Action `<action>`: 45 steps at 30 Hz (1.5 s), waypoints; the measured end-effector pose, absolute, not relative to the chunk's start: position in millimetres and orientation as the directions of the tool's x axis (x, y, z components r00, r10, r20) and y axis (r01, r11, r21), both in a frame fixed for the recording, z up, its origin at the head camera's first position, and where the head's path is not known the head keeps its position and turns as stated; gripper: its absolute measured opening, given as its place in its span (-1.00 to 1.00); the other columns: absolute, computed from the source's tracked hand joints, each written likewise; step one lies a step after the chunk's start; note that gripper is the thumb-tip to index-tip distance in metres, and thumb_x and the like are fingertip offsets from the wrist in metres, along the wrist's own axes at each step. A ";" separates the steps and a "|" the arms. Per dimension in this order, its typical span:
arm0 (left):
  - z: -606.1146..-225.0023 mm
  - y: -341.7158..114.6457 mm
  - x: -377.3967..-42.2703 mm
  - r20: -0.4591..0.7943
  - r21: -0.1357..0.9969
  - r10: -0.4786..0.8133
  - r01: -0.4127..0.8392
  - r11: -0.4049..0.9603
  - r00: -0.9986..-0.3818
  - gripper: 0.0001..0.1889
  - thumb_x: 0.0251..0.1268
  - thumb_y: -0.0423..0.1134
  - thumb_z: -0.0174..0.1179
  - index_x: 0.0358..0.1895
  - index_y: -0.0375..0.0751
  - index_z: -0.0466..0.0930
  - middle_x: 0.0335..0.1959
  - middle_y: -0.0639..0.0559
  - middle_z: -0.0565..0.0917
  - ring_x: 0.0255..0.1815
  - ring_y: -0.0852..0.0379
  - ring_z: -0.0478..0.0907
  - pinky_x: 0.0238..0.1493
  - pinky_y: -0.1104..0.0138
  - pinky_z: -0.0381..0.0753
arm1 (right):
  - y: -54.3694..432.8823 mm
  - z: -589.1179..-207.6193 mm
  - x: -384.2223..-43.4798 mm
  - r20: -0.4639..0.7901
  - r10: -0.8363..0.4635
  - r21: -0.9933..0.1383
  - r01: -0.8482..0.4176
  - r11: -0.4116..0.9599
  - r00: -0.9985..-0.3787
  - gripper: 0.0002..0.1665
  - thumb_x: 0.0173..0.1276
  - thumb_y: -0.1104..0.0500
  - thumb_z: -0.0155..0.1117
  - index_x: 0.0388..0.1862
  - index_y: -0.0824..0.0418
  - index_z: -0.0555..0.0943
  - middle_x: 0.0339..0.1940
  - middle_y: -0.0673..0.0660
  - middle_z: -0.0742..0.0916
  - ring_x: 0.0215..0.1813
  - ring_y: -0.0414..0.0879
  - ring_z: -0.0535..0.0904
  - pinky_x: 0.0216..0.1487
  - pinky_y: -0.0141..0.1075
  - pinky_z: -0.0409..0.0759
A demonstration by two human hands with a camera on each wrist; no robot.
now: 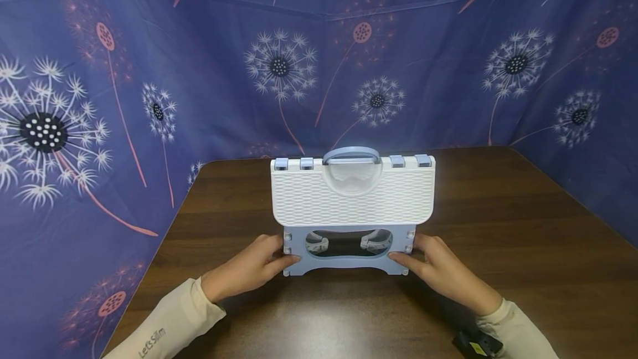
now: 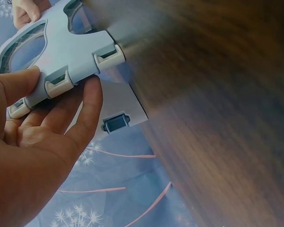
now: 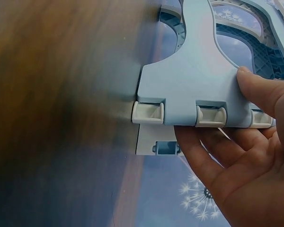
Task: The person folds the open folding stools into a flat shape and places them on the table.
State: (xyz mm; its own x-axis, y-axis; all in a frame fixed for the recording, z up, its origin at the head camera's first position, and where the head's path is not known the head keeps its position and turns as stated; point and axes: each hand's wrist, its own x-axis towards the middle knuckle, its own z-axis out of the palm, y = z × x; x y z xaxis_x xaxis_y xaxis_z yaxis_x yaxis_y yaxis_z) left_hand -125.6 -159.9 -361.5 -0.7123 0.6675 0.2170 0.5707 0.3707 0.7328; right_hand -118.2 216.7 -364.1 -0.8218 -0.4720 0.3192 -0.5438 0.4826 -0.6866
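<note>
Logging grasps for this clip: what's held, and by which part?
A folding step stool: left grip and right grip hold opposite side edges of its blue leg panel.

Folding stool [image 1: 299, 206] on counter [image 1: 523, 209], blocking straight path from near side to back. Left grip [image 1: 251, 267] and right grip [image 1: 448, 273] at its lower side edges, in way of any reach there. Broad room on counter beyond right grip, less beyond left. Oval opening [image 1: 344, 244] in leg panel passable mid-span, white braces [image 1: 376, 242] crowding both ends. Patterned cloth [image 1: 319, 43] walls off back, left, right.
</note>
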 end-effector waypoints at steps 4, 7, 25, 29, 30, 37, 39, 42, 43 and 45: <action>-360.1 -159.2 -125.0 0.210 0.733 0.668 0.567 0.375 -0.714 -0.83 0.50 -0.25 0.15 0.04 -0.15 0.56 -0.36 0.05 0.68 -0.47 0.35 0.45 -0.43 0.44 0.50 | 216.9 -363.8 -118.2 0.309 -0.471 -0.693 -0.535 0.484 -0.826 -0.58 0.36 0.23 0.37 0.17 0.26 0.57 -0.06 0.07 0.78 -0.24 -0.25 0.62 -0.26 -0.28 0.64; -360.0 -159.1 -124.7 0.205 0.734 0.668 0.564 0.378 -0.715 -0.87 0.50 -0.24 0.15 -0.02 -0.14 0.57 -0.46 0.04 0.61 -0.53 0.37 0.39 -0.49 0.46 0.44 | 216.9 -363.5 -118.2 0.307 -0.472 -0.696 -0.533 0.481 -0.827 -0.57 0.36 0.23 0.37 0.18 0.26 0.57 -0.05 0.07 0.77 -0.22 -0.25 0.62 -0.25 -0.27 0.65; -359.4 -159.2 -124.2 0.192 0.749 0.672 0.549 0.370 -0.715 -0.88 0.51 -0.20 0.13 -0.07 -0.14 0.57 -0.51 0.19 0.51 -0.57 0.38 0.34 -0.52 0.47 0.39 | 217.3 -362.7 -117.0 0.305 -0.469 -0.702 -0.529 0.477 -0.829 -0.56 0.36 0.23 0.37 0.19 0.27 0.55 -0.06 0.08 0.77 -0.25 -0.25 0.61 -0.28 -0.27 0.64; -359.1 -159.5 -123.7 0.194 0.754 0.672 0.547 0.364 -0.715 -0.78 0.51 -0.21 0.13 0.10 -0.17 0.56 -0.31 0.09 0.69 -0.44 0.30 0.48 -0.39 0.43 0.51 | 217.5 -363.3 -117.0 0.304 -0.468 -0.700 -0.528 0.481 -0.830 -0.55 0.36 0.23 0.37 0.20 0.26 0.54 -0.05 0.08 0.77 -0.24 -0.24 0.61 -0.28 -0.26 0.64; -358.9 -159.5 -123.6 0.194 0.755 0.672 0.546 0.363 -0.715 -0.76 0.51 -0.22 0.13 0.13 -0.17 0.55 -0.27 0.06 0.70 -0.42 0.28 0.50 -0.36 0.42 0.53 | 217.6 -363.6 -117.1 0.303 -0.469 -0.698 -0.528 0.484 -0.830 -0.56 0.36 0.24 0.37 0.19 0.26 0.55 -0.05 0.08 0.77 -0.24 -0.24 0.61 -0.29 -0.26 0.64; -357.7 -158.2 -122.8 0.183 0.757 0.671 0.538 0.370 -0.719 -0.84 0.51 -0.22 0.13 0.02 -0.14 0.58 -0.43 0.00 0.63 -0.54 0.36 0.38 -0.47 0.45 0.45 | 218.2 -364.9 -117.3 0.301 -0.458 -0.691 -0.523 0.500 -0.836 -0.53 0.34 0.25 0.38 0.22 0.22 0.54 -0.02 0.05 0.77 -0.23 -0.24 0.63 -0.26 -0.25 0.65; -357.4 -157.9 -122.6 0.181 0.757 0.670 0.537 0.373 -0.720 -0.86 0.51 -0.22 0.13 -0.01 -0.14 0.59 -0.46 0.00 0.62 -0.55 0.38 0.36 -0.49 0.46 0.43 | 218.2 -364.7 -117.2 0.304 -0.462 -0.690 -0.527 0.496 -0.833 -0.53 0.35 0.25 0.38 0.22 0.22 0.54 -0.01 0.07 0.76 -0.22 -0.24 0.63 -0.25 -0.25 0.66; -357.0 -157.9 -122.6 0.181 0.756 0.668 0.537 0.374 -0.721 -0.83 0.51 -0.22 0.13 0.02 -0.15 0.59 -0.44 0.01 0.63 -0.54 0.37 0.38 -0.47 0.45 0.45 | 217.9 -364.3 -117.2 0.311 -0.470 -0.687 -0.537 0.490 -0.826 -0.55 0.36 0.23 0.37 0.21 0.24 0.55 -0.01 0.09 0.76 -0.21 -0.24 0.63 -0.25 -0.25 0.65; -356.8 -157.9 -122.6 0.181 0.756 0.669 0.536 0.374 -0.721 -0.82 0.51 -0.22 0.13 0.04 -0.15 0.59 -0.43 0.01 0.64 -0.53 0.37 0.38 -0.46 0.45 0.45 | 217.8 -364.1 -117.1 0.313 -0.472 -0.686 -0.540 0.488 -0.824 -0.56 0.37 0.23 0.36 0.21 0.24 0.55 -0.01 0.09 0.76 -0.21 -0.25 0.62 -0.25 -0.25 0.65; -356.5 -158.2 -122.7 0.179 0.758 0.669 0.534 0.373 -0.721 -0.80 0.51 -0.22 0.13 0.07 -0.15 0.59 -0.40 0.01 0.65 -0.52 0.35 0.40 -0.44 0.44 0.47 | 217.6 -363.7 -117.1 0.311 -0.470 -0.691 -0.536 0.485 -0.826 -0.57 0.37 0.23 0.37 0.19 0.22 0.56 -0.02 0.08 0.77 -0.21 -0.25 0.63 -0.26 -0.26 0.65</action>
